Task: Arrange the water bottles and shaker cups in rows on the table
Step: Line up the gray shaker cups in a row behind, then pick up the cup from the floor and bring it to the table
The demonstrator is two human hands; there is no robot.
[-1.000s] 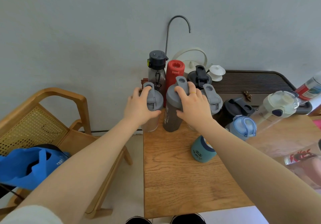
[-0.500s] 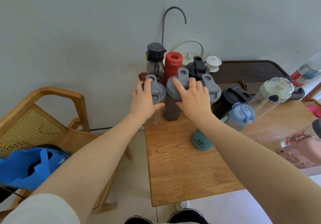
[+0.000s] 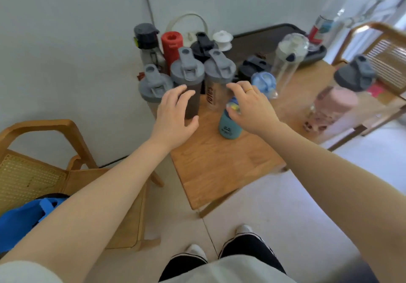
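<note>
at the bench's (image 3: 219, 168) near-left corner your right hand (image 3: 252, 109) is reaching with loosely spread fingers, holding nothing, over the small teal bottle (image 3: 229, 126) standing alone before the grey-lidded shakers (image 3: 186, 72), while your left hand (image 3: 175, 115) is hovering empty, so be closing around its cap squarely.

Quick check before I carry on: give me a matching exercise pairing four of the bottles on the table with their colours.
Things:
1. slim bottle in the back row
2. small bottle under the right hand
3. shaker by the left hand
4. bottle at the right edge

Colours:
A. pink
B. dark brown
C. red
D. teal

Pairs: 1-C, 2-D, 3-B, 4-A
</note>
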